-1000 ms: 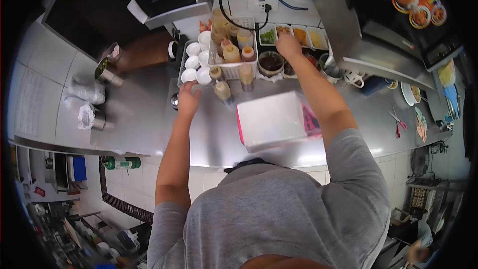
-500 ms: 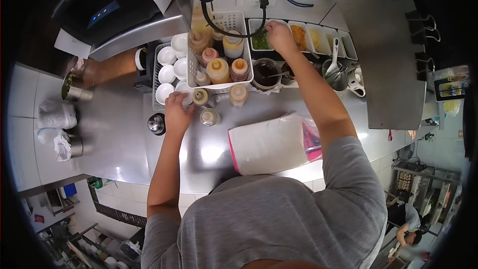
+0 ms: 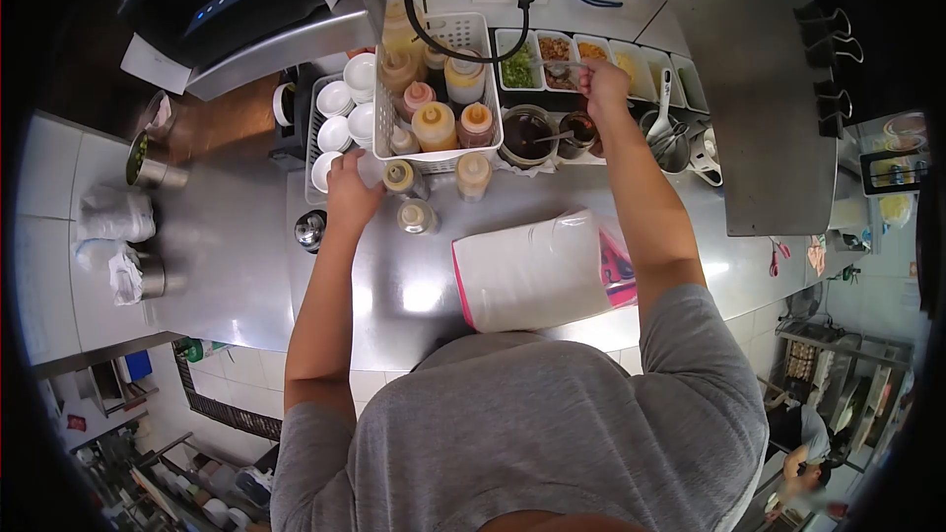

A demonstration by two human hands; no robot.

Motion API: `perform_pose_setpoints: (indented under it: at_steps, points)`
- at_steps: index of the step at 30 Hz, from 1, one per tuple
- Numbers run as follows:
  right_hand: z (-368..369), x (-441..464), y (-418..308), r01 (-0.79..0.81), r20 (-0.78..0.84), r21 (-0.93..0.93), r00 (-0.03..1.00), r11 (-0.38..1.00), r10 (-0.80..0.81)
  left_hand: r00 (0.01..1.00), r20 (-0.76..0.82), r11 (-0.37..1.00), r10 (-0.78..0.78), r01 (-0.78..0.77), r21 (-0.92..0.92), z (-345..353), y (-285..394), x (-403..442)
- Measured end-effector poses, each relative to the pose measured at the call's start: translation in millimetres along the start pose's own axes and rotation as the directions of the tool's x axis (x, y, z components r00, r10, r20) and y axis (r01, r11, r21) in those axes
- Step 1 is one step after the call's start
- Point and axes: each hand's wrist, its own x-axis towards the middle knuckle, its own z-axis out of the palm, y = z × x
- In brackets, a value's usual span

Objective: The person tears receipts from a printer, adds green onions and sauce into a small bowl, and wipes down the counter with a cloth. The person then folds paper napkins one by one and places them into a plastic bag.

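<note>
My left hand is at the near edge of a basket of small white bowls, its fingers and thumb around a pale bowl that it partly hides. My right hand grips the handle of a thin metal spoon, which reaches left over a white tub of brown bits. Beside that tub sit one of chopped green onion and one of orange shreds. Below the tubs stands a jar of dark sauce.
A white basket holds several squeeze bottles, with two more bottles in front. A plastic-wrapped white pack lies near my body. Ladles stand at right. A black cable hangs over the basket. A co-worker is at far right.
My right hand has moved right and toward me, off the tubs, and the spoon in it now shows. The brown bits are uncovered. My left hand stays by the bowls.
</note>
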Motion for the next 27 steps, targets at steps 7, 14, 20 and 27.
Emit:
perform_pose_setpoints:
  at_steps: [7, 14, 20, 27]
  points:
    - [-28, -52, -49, 0.054, 0.052, 0.049, 0.997, 0.997, -0.057, 0.996, -0.081, 0.998, -0.041, 0.036, -0.055, -3, 6, -4]
    - [-7, -134, -87, -0.046, 0.304, 0.117, 0.952, 0.992, 0.009, 0.972, -0.235, 0.974, 0.005, -0.058, -0.218, -38, 2, 0]
    - [59, -213, -85, -0.072, 0.470, 0.044, 0.882, 0.996, 0.043, 0.955, -0.166, 0.928, 0.246, -0.282, -0.243, -106, 87, -40]
    - [67, -255, -64, 0.753, 0.671, -0.178, 0.564, 0.633, -0.482, 0.936, -0.147, 0.891, 0.321, -0.351, -0.288, -109, 106, -52]
